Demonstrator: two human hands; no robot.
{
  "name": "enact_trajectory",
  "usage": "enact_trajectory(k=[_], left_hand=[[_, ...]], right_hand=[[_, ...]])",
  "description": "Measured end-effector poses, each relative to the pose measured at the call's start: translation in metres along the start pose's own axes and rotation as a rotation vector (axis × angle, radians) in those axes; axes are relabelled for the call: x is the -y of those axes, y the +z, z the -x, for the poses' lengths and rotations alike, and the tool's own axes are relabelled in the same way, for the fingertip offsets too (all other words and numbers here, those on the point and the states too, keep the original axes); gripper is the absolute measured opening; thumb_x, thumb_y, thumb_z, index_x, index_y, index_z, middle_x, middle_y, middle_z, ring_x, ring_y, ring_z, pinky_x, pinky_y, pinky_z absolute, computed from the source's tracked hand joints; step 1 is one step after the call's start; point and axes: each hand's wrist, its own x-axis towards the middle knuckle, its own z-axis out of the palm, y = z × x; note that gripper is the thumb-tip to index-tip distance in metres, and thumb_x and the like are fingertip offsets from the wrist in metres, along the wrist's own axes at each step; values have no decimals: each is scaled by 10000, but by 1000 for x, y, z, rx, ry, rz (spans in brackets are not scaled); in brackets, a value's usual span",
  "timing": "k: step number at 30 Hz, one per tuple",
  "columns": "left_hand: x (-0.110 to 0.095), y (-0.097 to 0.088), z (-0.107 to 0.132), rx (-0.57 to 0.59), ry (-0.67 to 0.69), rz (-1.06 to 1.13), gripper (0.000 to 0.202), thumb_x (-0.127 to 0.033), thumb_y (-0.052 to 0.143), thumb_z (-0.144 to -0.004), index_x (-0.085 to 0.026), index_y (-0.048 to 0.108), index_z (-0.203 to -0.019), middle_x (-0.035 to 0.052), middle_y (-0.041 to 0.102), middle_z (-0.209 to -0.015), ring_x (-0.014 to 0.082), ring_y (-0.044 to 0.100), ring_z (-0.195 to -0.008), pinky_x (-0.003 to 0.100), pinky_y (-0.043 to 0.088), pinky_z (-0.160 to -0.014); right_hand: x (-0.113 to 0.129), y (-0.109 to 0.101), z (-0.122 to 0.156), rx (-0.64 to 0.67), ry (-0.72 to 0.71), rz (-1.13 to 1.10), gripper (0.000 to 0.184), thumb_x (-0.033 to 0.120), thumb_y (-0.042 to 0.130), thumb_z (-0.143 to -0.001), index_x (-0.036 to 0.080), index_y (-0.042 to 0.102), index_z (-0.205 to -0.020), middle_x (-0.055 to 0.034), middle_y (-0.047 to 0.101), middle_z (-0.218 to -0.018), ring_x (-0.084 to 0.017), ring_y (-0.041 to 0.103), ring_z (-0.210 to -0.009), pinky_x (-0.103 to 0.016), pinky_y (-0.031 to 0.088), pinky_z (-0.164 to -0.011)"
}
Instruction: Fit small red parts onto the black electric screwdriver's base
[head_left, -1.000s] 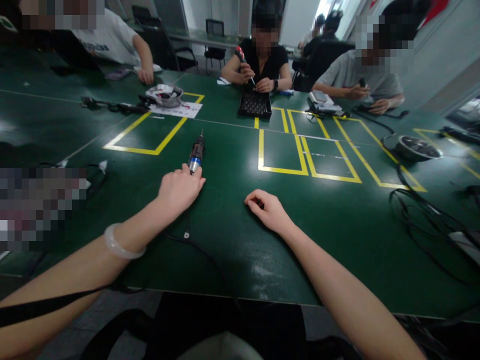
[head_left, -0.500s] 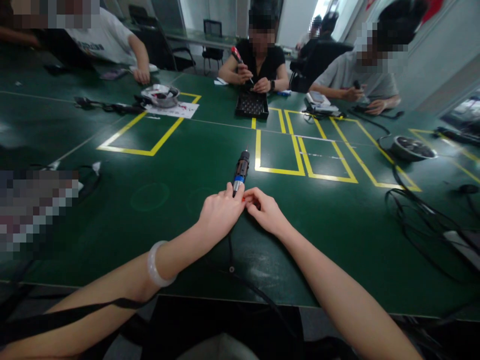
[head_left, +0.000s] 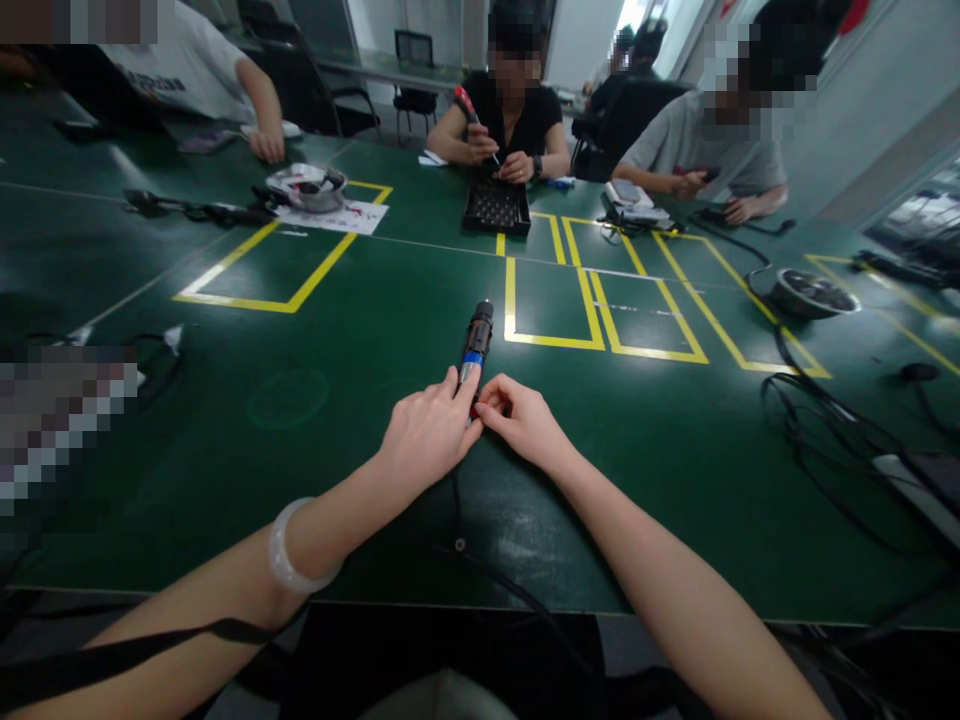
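Note:
An electric screwdriver (head_left: 475,338) with a dark nose, a blue band and a silver body lies on the green table, its thin bit pointing away from me. My left hand (head_left: 426,428) is closed over its rear part and hides much of the handle. At the right side of the handle my right hand (head_left: 526,422) has thumb and forefinger pinched against a small red part; the exact contact at the fingertips is partly hidden. A black cable (head_left: 456,495) runs from beneath my left hand toward the table's near edge.
Yellow tape outlines (head_left: 556,342) mark the table. Across from me, a person works over a black tray (head_left: 496,208); other people sit left and right. Metal bowls stand at far left (head_left: 307,188) and right (head_left: 816,294). Loose black cables (head_left: 806,425) lie on the right.
The view has shifted slightly, so the scene sits a little further left. My right fingertips are closer against the red part of the screwdriver. My left hand keeps its hold.

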Motion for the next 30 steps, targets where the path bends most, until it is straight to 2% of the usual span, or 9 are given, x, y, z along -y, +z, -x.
enact_trajectory(k=[6,11,18,27,30], left_hand=[[12,-1,1,53,-18,57,714,-544,466,-975,-196,344,-1586,161,533,-1487,328,652,-1179,403,556,-899],[14,0,2,58,-6,64,734,-559,455,-974,-186,328,-1594,152,519,-1503,330,649,-1184,406,554,-900],[14,-1,2,62,-14,82,729,-560,470,-970,-203,336,-1592,157,524,-1497,319,650,-1181,396,553,-896],[13,-2,3,68,-21,78,710,-551,450,-986,-198,342,-1592,143,525,-1500,320,647,-1187,394,549,-915],[12,-2,3,73,-27,76,715,-560,427,-991,-196,337,-1600,158,458,-1552,333,644,-1192,412,556,-905]], right_hand=[[-8,-11,1,47,-11,-130,99,251,635,-832,193,577,-888,28,615,-771,-103,532,-633,-239,424,-606],[-12,-15,0,96,-26,-164,208,240,659,-821,178,604,-1012,-20,692,-922,-100,552,-662,-241,436,-616],[-11,-16,1,104,-58,-9,140,209,667,-835,180,630,-967,-2,684,-862,-115,583,-694,-254,453,-668],[-5,-16,4,93,-223,188,128,119,629,-873,202,601,-967,-24,611,-932,-159,578,-833,-282,460,-764],[0,-17,5,126,-249,253,85,125,593,-910,209,601,-922,-34,590,-940,-176,575,-872,-301,462,-805]])
